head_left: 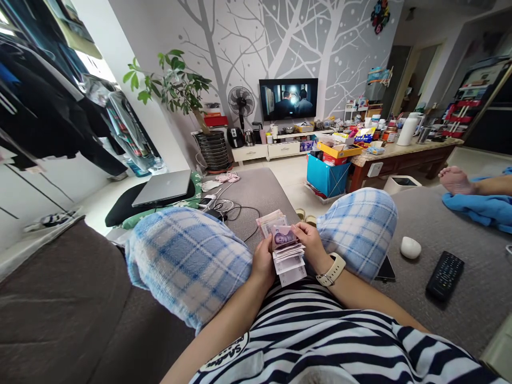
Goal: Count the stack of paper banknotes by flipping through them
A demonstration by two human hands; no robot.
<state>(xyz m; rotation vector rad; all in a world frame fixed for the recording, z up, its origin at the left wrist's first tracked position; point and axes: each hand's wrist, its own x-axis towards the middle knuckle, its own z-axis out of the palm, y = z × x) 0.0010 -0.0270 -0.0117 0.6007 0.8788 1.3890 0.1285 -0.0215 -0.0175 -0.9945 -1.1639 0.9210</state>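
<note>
A bundle of banknotes point(288, 255) is held in front of my belly, between my knees. My left hand point(263, 260) is closed on the bundle's left edge, its thumb on the front. My right hand point(311, 244) pinches the upper right edge of a purple note with a printed portrait, and a pale watch band is on that wrist. Below the purple note, several pale notes fan downward. More banknotes point(272, 220), pinkish and pale, show just beyond the purple one; whether they are held or lie on the sofa I cannot tell.
The grey sofa point(262, 186) bears a laptop point(163, 189) and tangled cables at left. A white earbud case point(410, 248), a remote control point(445, 276) and a partly hidden dark phone point(386, 270) lie at right. Another person's bare foot point(457, 181) rests farther right.
</note>
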